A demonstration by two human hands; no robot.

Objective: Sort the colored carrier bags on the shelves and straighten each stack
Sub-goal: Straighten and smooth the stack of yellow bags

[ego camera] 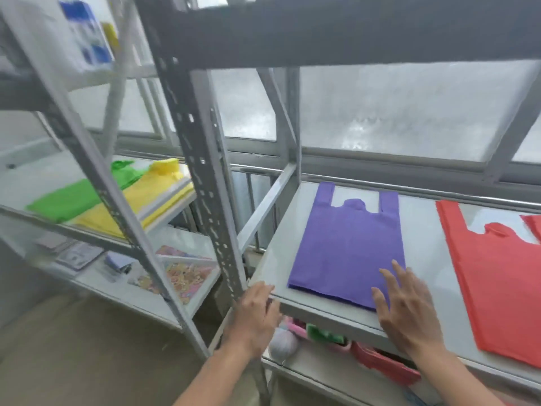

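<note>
The purple bag [348, 247] lies flat on the shelf [281, 259] beside the red bag [497, 282]. Right hand [407, 309] rests open-fingered on its corner; left hand [257, 312] grips the shelf edge. No readable writing.

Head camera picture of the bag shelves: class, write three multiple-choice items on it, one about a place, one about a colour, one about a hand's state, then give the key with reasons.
1. Where does the purple bag lie?
A. On the same shelf as the red bags, to their left
B. On the floor
C. On top of the yellow bags

2. What colour are the bags beside the yellow bags on the left rack?
A. Blue
B. Green
C. Black

3. What is the right hand doing?
A. Gripping a red bag
B. Hanging below the shelf
C. Resting with spread, straight fingers on the purple bag's near corner

Key: 1 A, the purple and red bags share one grey board; 2 B, the green bags lie alongside the yellow; 3 C, its fingers lie flat on the purple fabric.
</note>
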